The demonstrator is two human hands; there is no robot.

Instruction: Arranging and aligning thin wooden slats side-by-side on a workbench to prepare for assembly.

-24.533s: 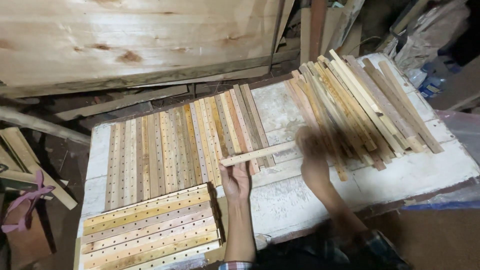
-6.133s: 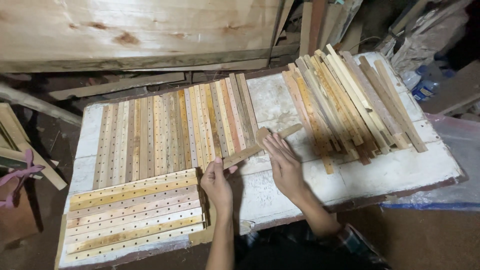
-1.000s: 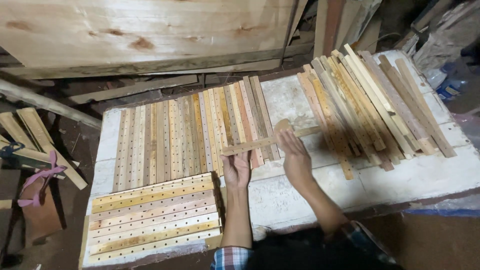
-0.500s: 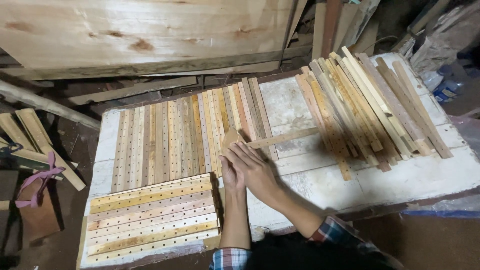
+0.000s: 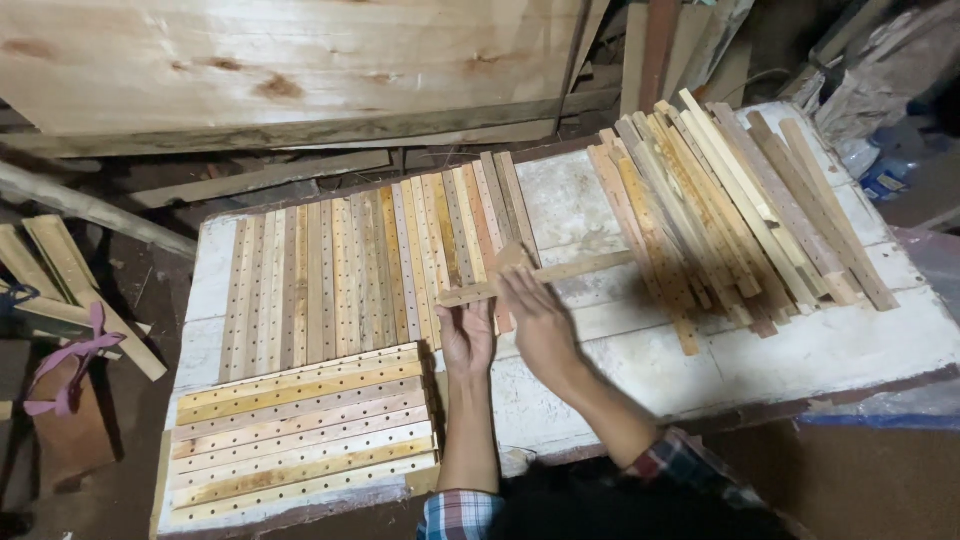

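**Both hands on one drilled wooden slat**

Right now a thin, pale wooden slat (image 5: 540, 280) lies crosswise on the white tabletop (image 5: 850, 350), tilted slightly so that the end farther from the row is higher in the view. It looks long, narrow and flat, with small holes along its length. One end overlaps the edge of the row of upright slats (image 5: 370, 270); the other end reaches toward the loose pile of slats (image 5: 730, 200) on the far side from the row.

The left hand (image 5: 466, 335) sits just below the slat at the row's edge, its grip pinching the slat's near end between thumb and fingers. The right hand (image 5: 535, 315) lies beside it, away from the row, fingers held together and fairly flat, fingertips touching the slat from below; whether it truly clasps the slat I cannot tell.

Below the row, nearer the person, a second batch of drilled slats (image 5: 300, 430) lies sideways, packed edge to edge.
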